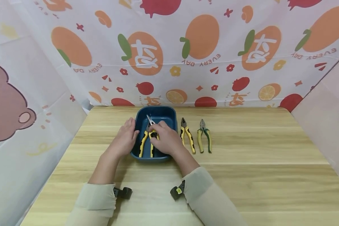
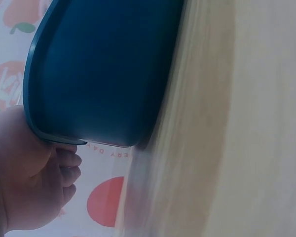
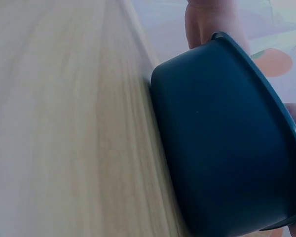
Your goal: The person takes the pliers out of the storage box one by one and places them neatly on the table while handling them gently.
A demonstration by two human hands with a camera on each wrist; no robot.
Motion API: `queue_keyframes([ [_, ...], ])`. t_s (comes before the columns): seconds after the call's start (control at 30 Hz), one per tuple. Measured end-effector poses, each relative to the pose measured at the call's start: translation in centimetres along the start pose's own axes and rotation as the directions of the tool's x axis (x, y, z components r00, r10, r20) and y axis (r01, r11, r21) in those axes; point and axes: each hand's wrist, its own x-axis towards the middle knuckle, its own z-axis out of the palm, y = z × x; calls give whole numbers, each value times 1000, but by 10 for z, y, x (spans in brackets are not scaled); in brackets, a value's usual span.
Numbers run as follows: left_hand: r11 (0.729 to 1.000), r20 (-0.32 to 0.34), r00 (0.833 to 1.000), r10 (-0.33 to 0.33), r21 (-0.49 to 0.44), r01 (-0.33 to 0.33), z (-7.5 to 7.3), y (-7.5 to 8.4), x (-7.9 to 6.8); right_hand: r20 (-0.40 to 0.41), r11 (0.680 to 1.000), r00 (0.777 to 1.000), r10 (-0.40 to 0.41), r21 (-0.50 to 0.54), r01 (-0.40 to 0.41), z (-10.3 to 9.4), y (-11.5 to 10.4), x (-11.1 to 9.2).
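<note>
Backdrop: white cloth (image 1: 169,84) printed with orange and red fruit, small flowers and "EVERY DAY" lettering hangs behind the far edge of a wood-grained table (image 1: 271,150); a pale sheet (image 1: 45,81) with a brown bear covers the left side.
Blue bin (image 1: 158,112): sits by the table's far edge, left of that edge's middle, its long sides running from near to far.
Left hand (image 1: 122,138): lies against the bin's left edge, fingers extended along it and thumb at the rim; it touches the bin, and the head view shows no tool in it.
Right hand (image 1: 166,138): reaches over the bin's right edge, fingers curled around silver-tipped pliers (image 1: 150,120).
Gripped tool: over the bin's inside, tip toward its far left corner; most of its handles are hidden by the hand, and whether it touches the bin's floor I cannot tell.
Yellow-and-black pliers (image 1: 143,142): in the bin's left half, handles spread toward its near edge, head partly covered.
Right of the bin: a second yellow-and-black pair (image 1: 184,125) lies on the table just beside the bin's right edge; farther right is a yellow-and-green pair (image 1: 203,127), both heads toward the far edge.
Sleeves: pale, with a black device (image 1: 124,193) at the left wrist and another (image 1: 176,192) at the right.
</note>
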Motion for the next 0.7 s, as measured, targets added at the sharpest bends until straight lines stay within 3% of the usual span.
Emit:
queue_keyframes([
  [0.07, 1000, 2, 1000, 5, 15, -5, 1, 1, 1, -73, 993, 997, -14, 118, 23, -2, 2, -2],
  [0.2, 998, -23, 999, 24, 56, -23, 3, 0, 2, -227, 942, 974, -27, 319, 100, -9, 7, -6],
  [0.27, 997, -44, 998, 39, 68, -36, 3, 1, 2, -279, 927, 960, -29, 352, 131, -18, 10, -8],
  [0.37, 996, -59, 997, 54, 81, -49, 2, 1, 2, -306, 936, 952, -13, 330, 119, -35, 20, -13],
  [0.53, 996, -48, 997, 59, 76, -55, 0, 0, 1, -245, 962, 963, 115, 269, -47, -66, 58, -27],
  [0.7, 994, -72, 993, 97, 52, -93, -1, -3, 2, -184, 950, 940, 288, 177, -257, -93, 114, -43],
])
